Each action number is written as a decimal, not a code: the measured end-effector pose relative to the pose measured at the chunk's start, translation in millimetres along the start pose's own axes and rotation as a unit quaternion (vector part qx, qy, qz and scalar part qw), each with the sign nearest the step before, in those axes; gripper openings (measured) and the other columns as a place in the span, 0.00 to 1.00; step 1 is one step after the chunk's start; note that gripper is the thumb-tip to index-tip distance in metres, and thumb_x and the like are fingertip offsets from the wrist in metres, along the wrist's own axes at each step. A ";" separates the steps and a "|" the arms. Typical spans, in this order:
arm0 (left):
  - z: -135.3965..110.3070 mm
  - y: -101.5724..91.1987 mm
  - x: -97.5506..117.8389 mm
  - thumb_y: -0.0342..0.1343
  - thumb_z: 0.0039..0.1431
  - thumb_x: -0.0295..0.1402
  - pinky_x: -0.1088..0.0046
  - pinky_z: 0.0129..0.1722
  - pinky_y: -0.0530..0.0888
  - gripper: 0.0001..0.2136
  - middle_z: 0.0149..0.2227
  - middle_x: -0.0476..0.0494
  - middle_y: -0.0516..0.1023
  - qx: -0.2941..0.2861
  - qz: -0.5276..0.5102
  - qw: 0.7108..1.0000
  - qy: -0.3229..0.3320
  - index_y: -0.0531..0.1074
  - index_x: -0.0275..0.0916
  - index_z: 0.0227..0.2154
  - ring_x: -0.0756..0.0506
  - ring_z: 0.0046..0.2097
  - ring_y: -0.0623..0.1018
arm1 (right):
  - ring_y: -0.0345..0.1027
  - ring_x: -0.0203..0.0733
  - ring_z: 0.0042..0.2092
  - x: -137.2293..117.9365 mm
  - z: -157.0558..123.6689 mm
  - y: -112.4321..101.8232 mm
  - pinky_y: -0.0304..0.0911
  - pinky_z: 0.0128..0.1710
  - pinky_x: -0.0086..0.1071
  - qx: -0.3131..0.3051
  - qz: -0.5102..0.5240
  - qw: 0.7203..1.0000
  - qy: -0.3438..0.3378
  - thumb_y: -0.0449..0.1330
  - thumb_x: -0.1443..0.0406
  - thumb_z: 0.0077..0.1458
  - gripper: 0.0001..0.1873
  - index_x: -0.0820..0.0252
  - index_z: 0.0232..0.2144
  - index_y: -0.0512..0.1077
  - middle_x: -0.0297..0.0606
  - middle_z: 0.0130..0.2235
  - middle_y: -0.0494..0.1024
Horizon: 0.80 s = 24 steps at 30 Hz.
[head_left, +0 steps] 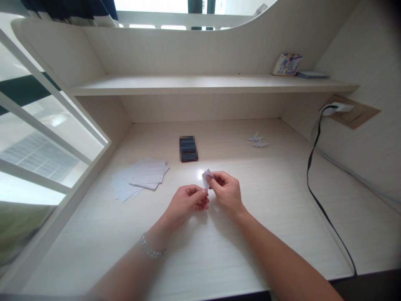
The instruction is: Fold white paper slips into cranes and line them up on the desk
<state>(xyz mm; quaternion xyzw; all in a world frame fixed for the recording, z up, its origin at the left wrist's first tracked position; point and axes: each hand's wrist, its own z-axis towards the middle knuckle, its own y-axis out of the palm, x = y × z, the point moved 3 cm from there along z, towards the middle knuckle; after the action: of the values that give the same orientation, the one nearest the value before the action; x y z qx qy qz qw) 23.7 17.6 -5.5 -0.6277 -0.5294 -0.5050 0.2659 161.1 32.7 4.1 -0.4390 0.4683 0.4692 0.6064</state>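
A small piece of folded white paper (pixel 206 176) is held up over the middle of the desk. My right hand (pixel 226 189) pinches it between thumb and fingers from the right. My left hand (pixel 191 198) is closed on its lower tip, thumb against the fingertips; the fingers hide that end. A clear bead bracelet (pixel 151 248) circles my left wrist. To the left lies a loose stack of lined white paper sheets (pixel 147 174). Two small folded paper cranes (pixel 258 141) rest on the desk at the back right.
A dark, blurred-out rectangular object (pixel 188 149) lies beyond my hands. A black cable (pixel 310 167) runs from the wall socket (pixel 352 110) down the desk's right side. On the shelf (pixel 188 82) stand a colourful packet (pixel 287 64) and a flat blue item (pixel 312 75). White rails (pixel 40 175) border the left.
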 end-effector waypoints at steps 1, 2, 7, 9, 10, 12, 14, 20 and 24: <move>0.1 -0.1 0.3 0.57 0.51 0.37 0.74 0.30 0.70 0.09 0.29 0.42 0.76 0.000 0.004 1.000 0.001 0.72 0.34 0.26 0.50 0.28 0.76 | 0.66 0.37 0.27 -0.1 -0.3 0.4 0.61 0.26 0.29 -0.002 -0.001 1.000 0.000 0.59 0.60 0.51 0.10 0.61 0.30 0.74 0.36 0.26 0.74; 0.1 -0.3 0.8 0.57 0.51 0.37 0.74 0.30 0.70 0.09 0.29 0.42 0.76 -0.002 0.005 1.000 0.002 0.72 0.34 0.26 0.50 0.28 0.75 | 0.66 0.37 0.27 -0.1 -0.5 0.7 0.61 0.26 0.29 -0.004 -0.001 1.000 0.000 0.59 0.60 0.51 0.10 0.61 0.30 0.74 0.36 0.26 0.74; 0.1 -1.2 2.2 0.58 0.48 0.31 0.74 0.30 0.70 0.05 0.28 0.43 0.75 -0.013 0.000 1.000 0.002 0.71 0.34 0.27 0.50 0.28 0.75 | 0.66 0.37 0.27 0.0 -0.3 0.5 0.61 0.27 0.29 0.000 0.005 1.000 -0.001 0.59 0.61 0.51 0.10 0.62 0.31 0.74 0.36 0.27 0.74; 0.7 -1.7 1.7 0.57 0.49 0.33 0.74 0.30 0.70 0.06 0.29 0.43 0.75 -0.002 0.017 1.000 0.008 0.71 0.34 0.28 0.50 0.29 0.75 | 0.66 0.37 0.27 0.1 -0.5 0.6 0.61 0.27 0.29 -0.002 0.002 1.000 -0.001 0.59 0.61 0.51 0.10 0.62 0.30 0.74 0.36 0.27 0.74; 1.1 -1.9 1.4 0.57 0.50 0.35 0.74 0.30 0.70 0.07 0.29 0.43 0.75 0.005 0.031 0.999 0.015 0.71 0.34 0.28 0.49 0.29 0.75 | 0.66 0.36 0.27 0.2 -0.8 0.9 0.62 0.27 0.29 -0.005 0.001 1.000 -0.001 0.59 0.61 0.51 0.10 0.62 0.30 0.74 0.36 0.27 0.74; 1.9 -1.9 0.5 0.55 0.52 0.38 0.74 0.30 0.69 0.10 0.28 0.43 0.75 0.013 0.061 0.998 0.031 0.71 0.34 0.26 0.49 0.29 0.75 | 0.66 0.36 0.28 0.5 -1.7 1.8 0.62 0.27 0.29 -0.011 -0.001 1.000 -0.003 0.59 0.61 0.50 0.09 0.62 0.30 0.74 0.36 0.27 0.74; 2.5 -1.7 -0.4 0.54 0.53 0.38 0.75 0.29 0.69 0.11 0.28 0.43 0.75 0.010 0.080 0.996 0.044 0.71 0.35 0.25 0.50 0.28 0.74 | 0.67 0.36 0.28 1.3 -2.6 2.6 0.62 0.27 0.28 -0.014 0.002 1.000 -0.002 0.59 0.61 0.50 0.09 0.62 0.31 0.75 0.36 0.27 0.75; 1.1 -2.1 0.6 0.56 0.52 0.36 0.74 0.30 0.68 0.09 0.28 0.44 0.75 -0.018 0.039 0.999 0.028 0.71 0.34 0.25 0.51 0.29 0.74 | 0.67 0.37 0.28 2.7 -2.9 3.3 0.62 0.28 0.28 -0.016 0.001 1.000 -0.003 0.59 0.62 0.50 0.09 0.61 0.30 0.75 0.35 0.27 0.75; 0.5 -3.5 2.2 0.56 0.52 0.34 0.74 0.31 0.69 0.07 0.29 0.42 0.75 -0.042 -0.003 0.999 0.000 0.71 0.34 0.27 0.51 0.29 0.74 | 0.67 0.36 0.27 1.6 -1.6 1.9 0.62 0.27 0.28 -0.015 0.004 1.000 -0.001 0.59 0.62 0.50 0.09 0.62 0.30 0.75 0.36 0.26 0.75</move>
<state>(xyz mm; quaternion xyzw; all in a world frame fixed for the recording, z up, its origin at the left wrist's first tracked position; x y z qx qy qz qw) 20.4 20.0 -4.4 -0.6368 -0.5100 -0.5272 0.2377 159.3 31.7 2.1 -0.4457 0.4624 0.4789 0.5985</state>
